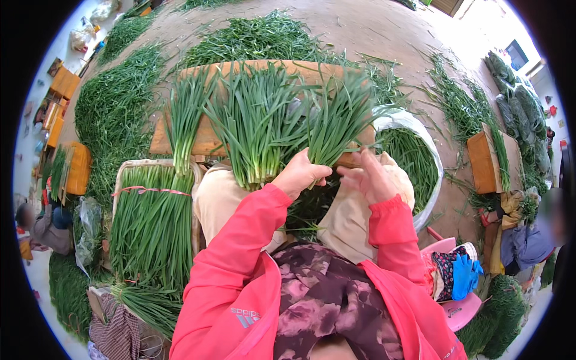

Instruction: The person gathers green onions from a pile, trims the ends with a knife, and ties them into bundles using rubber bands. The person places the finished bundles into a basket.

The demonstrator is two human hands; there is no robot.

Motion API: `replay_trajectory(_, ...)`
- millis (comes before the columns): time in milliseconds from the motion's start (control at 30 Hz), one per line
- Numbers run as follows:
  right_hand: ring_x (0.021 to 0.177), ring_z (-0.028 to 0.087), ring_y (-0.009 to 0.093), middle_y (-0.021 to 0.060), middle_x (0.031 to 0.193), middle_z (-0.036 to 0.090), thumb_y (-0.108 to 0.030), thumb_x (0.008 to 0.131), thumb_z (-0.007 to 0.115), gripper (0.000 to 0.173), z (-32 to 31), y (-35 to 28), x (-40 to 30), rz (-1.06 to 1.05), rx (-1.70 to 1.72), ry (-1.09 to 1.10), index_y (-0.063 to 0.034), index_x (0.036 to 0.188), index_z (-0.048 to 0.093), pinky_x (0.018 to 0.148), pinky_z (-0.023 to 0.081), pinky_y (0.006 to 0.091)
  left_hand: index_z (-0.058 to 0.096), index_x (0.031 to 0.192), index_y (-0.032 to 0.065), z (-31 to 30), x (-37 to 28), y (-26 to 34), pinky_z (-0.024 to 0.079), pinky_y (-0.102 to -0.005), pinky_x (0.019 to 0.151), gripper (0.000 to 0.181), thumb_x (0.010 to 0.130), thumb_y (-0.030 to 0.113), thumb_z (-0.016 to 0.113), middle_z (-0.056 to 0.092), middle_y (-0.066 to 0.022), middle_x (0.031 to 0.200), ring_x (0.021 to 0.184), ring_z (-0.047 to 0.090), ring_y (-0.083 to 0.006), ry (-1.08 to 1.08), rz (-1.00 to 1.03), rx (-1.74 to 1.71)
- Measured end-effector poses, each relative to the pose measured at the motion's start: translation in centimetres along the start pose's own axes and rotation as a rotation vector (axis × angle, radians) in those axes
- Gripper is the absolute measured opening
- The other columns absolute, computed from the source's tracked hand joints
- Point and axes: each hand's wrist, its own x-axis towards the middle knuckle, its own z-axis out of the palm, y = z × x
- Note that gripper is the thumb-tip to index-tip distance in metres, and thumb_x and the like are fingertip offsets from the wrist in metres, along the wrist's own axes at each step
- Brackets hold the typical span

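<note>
My left hand grips a bunch of long green leafy stalks, like garlic chives, near their lower ends; the leaves fan up and right over a wooden bench. Just right of that bunch is my right hand, fingers apart, slightly blurred, holding nothing that I can see. A larger loose pile of the same stalks lies across the bench, pale ends towards me. Farther left lies a smaller bunch, its pale ends reaching over a basket packed with stalks under a pink tie.
A white plastic bag of greens stands at the right. Heaps of greens cover the floor left and ahead. A pink stool bears cloth and blue gloves. One person sits far right, another far left.
</note>
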Motion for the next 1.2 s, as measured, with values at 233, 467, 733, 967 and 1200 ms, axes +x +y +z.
replay_trajectory(233, 0.111, 0.054, 0.02, 0.0067, 0.128, 0.052, -0.046, 0.087, 0.06, 0.062, 1.2, 3.1, 2.1, -0.125, 0.304, -0.251, -0.0121, 0.134, 0.038, 0.094, 0.043, 0.0394, 0.049, 0.112, -0.0023, 2.3, -1.2, 0.7, 0.05, -0.0319, 0.062, 0.041, 0.073, -0.003, 0.059, 0.062, -0.0099, 0.087, 0.073, 0.063, -0.0182, 0.06, 0.065, 0.47)
replay_trajectory(467, 0.102, 0.06, 0.026, 0.0115, 0.11, 0.062, -0.026, 0.09, 0.061, 0.039, -0.6, 1.0, 3.5, -0.181, 0.566, -0.073, -0.0085, 0.123, 0.051, 0.086, 0.052, 0.0399, 0.04, 0.115, -0.0024, 3.9, -2.6, -1.7, 0.048, -0.0476, 0.076, 0.053, 0.071, 0.008, 0.067, 0.061, -0.0251, 0.097, 0.09, 0.058, -0.0432, 0.196, 0.171, 1.108)
replay_trajectory(733, 0.083, 0.062, 0.02, 0.0071, 0.091, 0.062, -0.015, 0.088, 0.062, 0.024, -1.1, -0.5, 2.7, -0.387, 0.588, 0.001, -0.0102, 0.11, 0.054, 0.073, 0.054, 0.0338, 0.055, 0.115, 0.0, 3.1, -2.8, -0.1, 0.045, -0.0339, 0.088, 0.048, 0.074, 0.017, 0.073, 0.058, -0.0143, 0.107, 0.099, 0.057, -0.0244, 0.241, 0.578, 0.789)
replay_trajectory(967, 0.085, 0.061, 0.019, 0.007, 0.092, 0.062, -0.033, 0.085, 0.068, 0.035, 0.9, 0.8, 2.8, -0.409, 0.536, 0.097, -0.0109, 0.108, 0.055, 0.074, 0.053, 0.0349, 0.062, 0.083, 0.0026, 5.7, -0.9, 0.7, 0.044, -0.0322, 0.059, 0.015, 0.073, 0.01, 0.072, 0.058, -0.0071, 0.082, 0.068, 0.056, -0.0221, 0.369, 0.849, 0.948)
replay_trajectory(1200, 0.088, 0.06, 0.019, 0.0031, 0.09, 0.063, -0.038, 0.079, 0.073, 0.035, 0.0, 0.4, 2.7, -0.327, 0.726, 0.187, -0.0171, 0.103, 0.057, 0.076, 0.051, 0.0366, 0.056, 0.092, 0.0091, 4.0, -0.4, 0.4, 0.048, -0.0256, 0.078, 0.001, 0.092, 0.009, 0.056, 0.066, -0.009, 0.093, 0.086, 0.062, -0.0151, 0.205, 0.5, -0.14)
